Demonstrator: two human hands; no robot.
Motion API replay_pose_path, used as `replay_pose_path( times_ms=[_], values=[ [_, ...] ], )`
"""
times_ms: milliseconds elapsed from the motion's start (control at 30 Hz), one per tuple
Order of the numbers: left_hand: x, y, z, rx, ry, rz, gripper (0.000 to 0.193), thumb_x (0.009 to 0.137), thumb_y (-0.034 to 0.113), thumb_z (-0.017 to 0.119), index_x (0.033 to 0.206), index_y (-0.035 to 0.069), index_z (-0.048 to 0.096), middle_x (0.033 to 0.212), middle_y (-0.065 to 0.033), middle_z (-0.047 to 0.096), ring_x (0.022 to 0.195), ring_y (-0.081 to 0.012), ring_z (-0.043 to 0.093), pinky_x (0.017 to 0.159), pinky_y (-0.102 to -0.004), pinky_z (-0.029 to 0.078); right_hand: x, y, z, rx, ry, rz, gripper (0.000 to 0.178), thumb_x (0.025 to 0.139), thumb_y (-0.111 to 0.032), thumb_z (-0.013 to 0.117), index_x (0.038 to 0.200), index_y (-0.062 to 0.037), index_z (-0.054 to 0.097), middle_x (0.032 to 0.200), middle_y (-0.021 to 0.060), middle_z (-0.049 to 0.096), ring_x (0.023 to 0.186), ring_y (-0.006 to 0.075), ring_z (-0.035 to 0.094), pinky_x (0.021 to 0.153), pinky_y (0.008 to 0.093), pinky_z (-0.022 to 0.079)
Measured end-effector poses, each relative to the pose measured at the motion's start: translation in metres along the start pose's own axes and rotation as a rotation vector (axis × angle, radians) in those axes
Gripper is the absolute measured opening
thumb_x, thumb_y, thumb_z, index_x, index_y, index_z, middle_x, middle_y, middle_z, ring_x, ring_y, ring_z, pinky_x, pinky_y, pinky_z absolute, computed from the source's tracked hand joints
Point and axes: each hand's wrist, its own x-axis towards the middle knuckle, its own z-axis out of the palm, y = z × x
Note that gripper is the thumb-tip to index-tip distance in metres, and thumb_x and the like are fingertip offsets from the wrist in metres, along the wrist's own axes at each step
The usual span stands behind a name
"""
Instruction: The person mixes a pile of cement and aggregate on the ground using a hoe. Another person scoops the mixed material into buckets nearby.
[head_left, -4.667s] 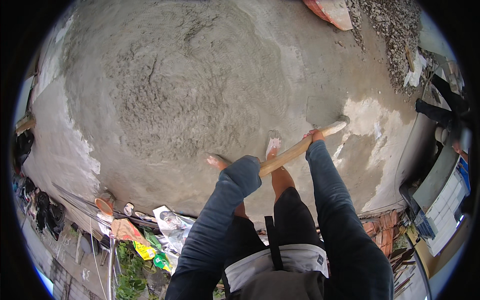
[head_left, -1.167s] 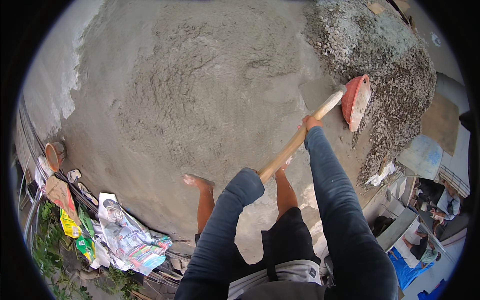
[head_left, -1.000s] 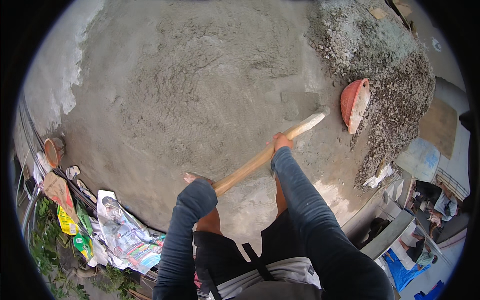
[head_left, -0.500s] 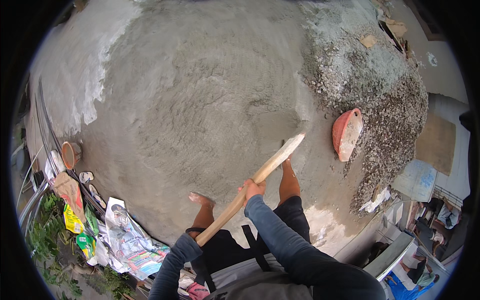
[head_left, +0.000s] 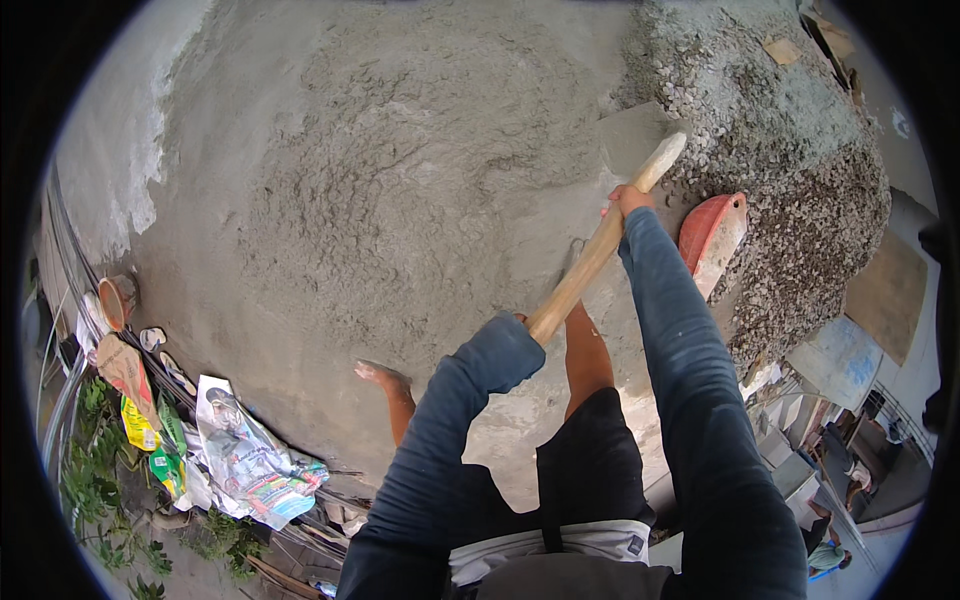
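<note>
Holding a hoe [head_left: 595, 255] diagonally over wet concrete [head_left: 400, 200], both hands closed on its handle.
Handle [head_left: 572, 290]: pale wood, rounded, slightly bowed, whitened at the far end; long axis runs from before the legs to far right. Blade [head_left: 633, 135]: flat, squarish, coated grey; extends left from the far end, at the border of concrete and gravel [head_left: 800, 210]; ground contact cannot be told. Right hand [head_left: 630, 200]: wrapped around near the blade. Left hand [head_left: 520, 320]: at the lower end, mostly hidden by the sleeve [head_left: 490, 365]. Concrete: lumpy, ridged. Gravel: coarse, heaped. Basin [head_left: 708, 235]: red, tilted beside the gravel.
</note>
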Motion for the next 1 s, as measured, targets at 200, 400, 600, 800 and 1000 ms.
replay_pose_path(
  times_ms=[200,400,600,800,1000],
  values=[
    [-0.139,-0.089,-0.08,0.559,0.08,0.149,0.029,0.067,0.015,0.06,0.085,-0.007,0.058,0.06,-0.0223,0.058,0.055,-0.037,0.06,0.054,-0.0429,0.048,-0.142,0.092,0.109,0.125,-0.065,0.11,0.037,0.075,-0.001,0.056,0.109,0.0091,0.045,0.081,0.0194,0.055,0.058,0.0305,0.061,0.052,0.0409,0.055],
    [-0.289,-0.157,-0.059,0.35,0.231,-0.197,0.026,0.063,0.015,0.061,0.081,-0.004,0.06,0.064,-0.0271,0.058,0.063,-0.0426,0.061,0.058,-0.0435,0.049,-0.284,0.192,0.138,0.133,-0.251,0.354,0.044,0.08,-0.007,0.058,0.118,-0.0005,0.038,0.09,0.0149,0.054,0.055,0.0257,0.057,0.053,0.039,0.052],
    [-0.392,-0.174,-0.011,0.248,0.187,-0.522,0.036,0.063,0.014,0.067,0.095,-0.002,0.067,0.068,-0.0205,0.065,0.063,-0.0308,0.066,0.06,-0.0364,0.052,-0.397,0.237,0.109,0.127,-0.303,0.254,0.048,0.077,-0.001,0.058,0.118,-0.0007,0.033,0.095,0.0163,0.051,0.067,0.0238,0.058,0.053,0.038,0.053],
    [-0.211,-0.128,0.047,0.583,0.179,0.03,0.026,0.067,0.016,0.063,0.088,0.001,0.063,0.065,-0.0236,0.061,0.063,-0.0392,0.063,0.059,-0.0422,0.05,-0.225,0.15,0.033,0.07,-0.167,0.06,0.051,0.079,-0.004,0.056,0.124,0.0049,0.035,0.089,0.0153,0.053,0.059,0.0234,0.057,0.055,0.0392,0.052],
    [-0.032,-0.087,0.063,0.588,0.184,0.421,0.021,0.069,0.011,0.059,0.081,-0.006,0.063,0.065,-0.0232,0.06,0.058,-0.0376,0.061,0.056,-0.0432,0.05,-0.057,0.064,-0.018,-0.081,0.032,0.047,0.044,0.074,-0.002,0.059,0.113,0.0127,0.045,0.09,0.0225,0.057,0.056,0.0308,0.06,0.05,0.0429,0.054]
  ],
)
